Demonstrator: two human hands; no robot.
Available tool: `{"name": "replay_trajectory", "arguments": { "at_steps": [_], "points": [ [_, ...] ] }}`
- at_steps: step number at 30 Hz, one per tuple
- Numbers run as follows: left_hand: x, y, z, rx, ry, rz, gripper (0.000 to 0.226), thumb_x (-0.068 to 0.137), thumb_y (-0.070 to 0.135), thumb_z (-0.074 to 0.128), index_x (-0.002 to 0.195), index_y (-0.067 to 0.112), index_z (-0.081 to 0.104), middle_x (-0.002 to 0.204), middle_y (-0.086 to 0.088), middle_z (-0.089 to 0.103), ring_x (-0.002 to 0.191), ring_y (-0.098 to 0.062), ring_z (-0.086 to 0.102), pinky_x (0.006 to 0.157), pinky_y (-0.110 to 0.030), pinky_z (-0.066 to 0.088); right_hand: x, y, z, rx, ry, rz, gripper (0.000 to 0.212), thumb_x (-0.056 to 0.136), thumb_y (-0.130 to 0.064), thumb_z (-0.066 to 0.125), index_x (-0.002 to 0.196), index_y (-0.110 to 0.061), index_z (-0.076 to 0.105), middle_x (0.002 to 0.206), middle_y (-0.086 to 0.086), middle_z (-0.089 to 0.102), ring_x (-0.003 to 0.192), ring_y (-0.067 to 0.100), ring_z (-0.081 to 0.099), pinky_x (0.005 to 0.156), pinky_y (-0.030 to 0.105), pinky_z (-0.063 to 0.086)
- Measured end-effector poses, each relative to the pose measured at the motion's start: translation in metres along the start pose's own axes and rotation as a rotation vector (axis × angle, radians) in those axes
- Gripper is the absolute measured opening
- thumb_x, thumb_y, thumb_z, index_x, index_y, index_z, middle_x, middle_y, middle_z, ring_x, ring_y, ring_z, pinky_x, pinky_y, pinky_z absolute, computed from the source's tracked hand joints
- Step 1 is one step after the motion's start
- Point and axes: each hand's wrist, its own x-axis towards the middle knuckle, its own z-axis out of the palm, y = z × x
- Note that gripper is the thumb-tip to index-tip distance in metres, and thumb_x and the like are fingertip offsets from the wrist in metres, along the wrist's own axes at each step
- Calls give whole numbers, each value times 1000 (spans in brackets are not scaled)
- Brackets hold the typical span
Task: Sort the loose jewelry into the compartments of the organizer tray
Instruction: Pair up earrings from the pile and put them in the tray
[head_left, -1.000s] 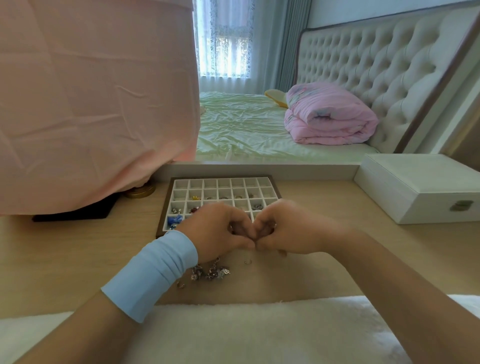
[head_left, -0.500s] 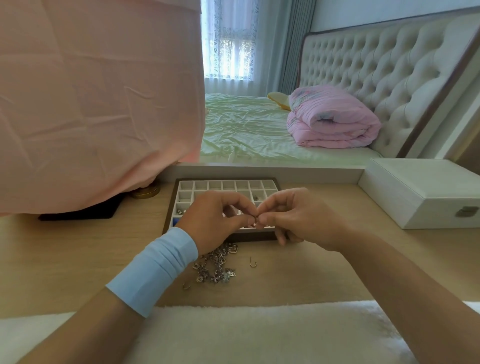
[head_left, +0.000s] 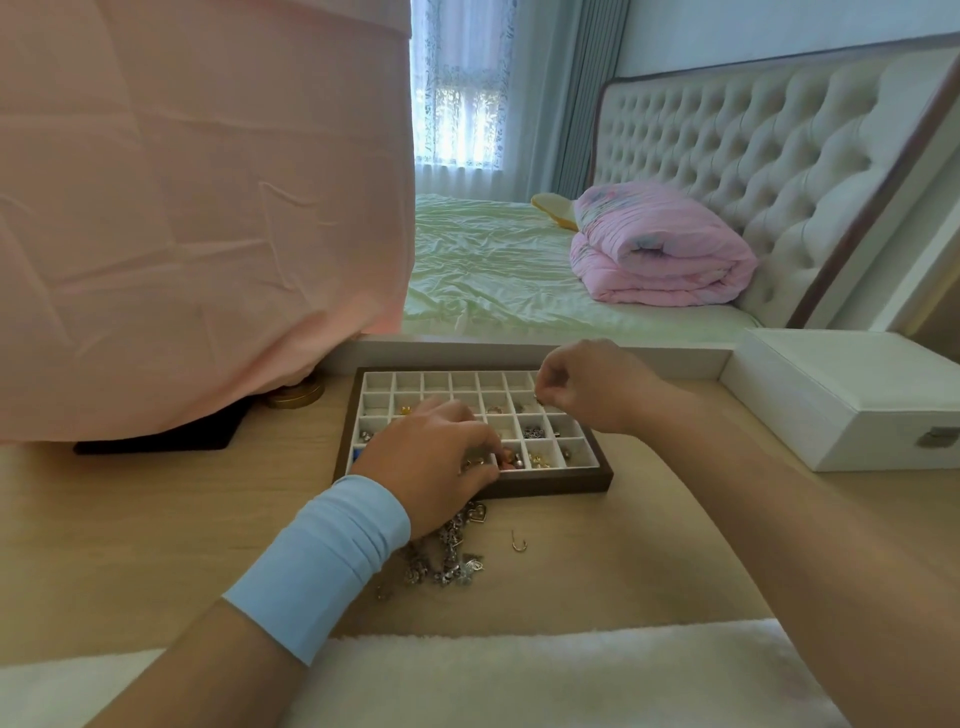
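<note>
While a small piece (head_left: 540, 400) is pinched in the right hand (head_left: 582, 387) over the upper-right cells of the organizer tray (head_left: 519, 488) at frame centre, and the curled left hand (head_left: 431, 457) lies on the front row with its hold not discernible, a careful drop into one cell is judged due, with loose jewelry (head_left: 447, 561) lying on the counter (head_left: 156, 519) just below.

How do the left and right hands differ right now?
The left hand is over the near row of the tray, fingers curled down at a compartment; the right hand is over its far right corner. The right hand pinches a small piece; whether the left hand holds anything cannot be seen. The left wrist wears a light blue cuff; the right wrist is bare. Both are over the tray.
</note>
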Motion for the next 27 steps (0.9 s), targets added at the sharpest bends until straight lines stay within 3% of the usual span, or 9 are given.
{"name": "replay_trajectory", "arguments": {
  "at_steps": [4, 7, 10, 15, 18, 21, 25, 27],
  "points": [
    [1, -1, 0, 6, -1, 11, 27, 93, 48, 54, 116, 39, 64, 116, 13, 54, 115, -10, 43, 96, -32, 43, 17, -11, -1, -211, -131, -35, 12, 96, -26, 62, 98, -26, 73, 96, -11, 68, 91, 13, 64, 87, 38, 57],
    [2, -3, 1, 2, -5, 11, 27, 93, 48, 54, 116, 38, 65, 116, 13, 54, 115, -10, 43, 95, -31, 43, 26, -19, 0, -341, -186, -55, 14, 94, -23, 59, 87, -24, 71, 89, -7, 66, 83, 16, 63, 78, 35, 58],
    [3, -3, 1, 0, -8, 10, 27, 93, 48, 54, 116, 38, 65, 117, 13, 54, 115, -9, 43, 95, -31, 43, 34, -25, 2, -427, -223, -32, 27, 94, -18, 55, 67, -21, 59, 73, -2, 55, 64, 18, 51, 62, 31, 48],
    [3, -4, 2, -3, -6, 17, 27, 93, 47, 55, 116, 38, 64, 118, 12, 54, 116, -9, 43, 95, -28, 41, 42, -33, 4, -500, -231, -15, 33, 93, -14, 56, 62, -21, 49, 75, 1, 51, 64, 20, 48, 58, 31, 44],
    [2, -2, 0, -4, -12, 19, 27, 93, 47, 55, 118, 39, 63, 118, 12, 54, 116, -10, 43, 96, -30, 43, 43, -35, 4, -483, -224, -9, 24, 93, -15, 61, 70, -20, 58, 86, 1, 61, 70, 18, 56, 64, 30, 51],
    [1, 4, -4, -6, -37, 59, 27, 91, 47, 58, 118, 42, 62, 116, 14, 53, 112, -8, 44, 94, -29, 43, 40, -32, -3, -411, -242, 7, 5, 91, -23, 74, 93, -19, 74, 96, -1, 67, 82, 16, 66, 77, 33, 60],
    [0, 17, -11, -24, -174, 145, 22, 91, 38, 60, 111, 43, 66, 108, 18, 57, 100, -5, 48, 89, -27, 48, 17, -27, -16, -298, -143, -14, 10, 87, -31, 77, 96, -32, 72, 98, -10, 60, 89, 13, 62, 72, 28, 49],
    [-2, 24, -12, 8, -258, 169, 24, 93, 34, 56, 112, 43, 68, 112, 19, 61, 103, -7, 52, 93, -29, 49, -5, -31, -18, -226, -108, -30, 5, 89, -33, 73, 92, -36, 71, 95, -14, 60, 90, 11, 62, 74, 29, 49]
  ]
}}
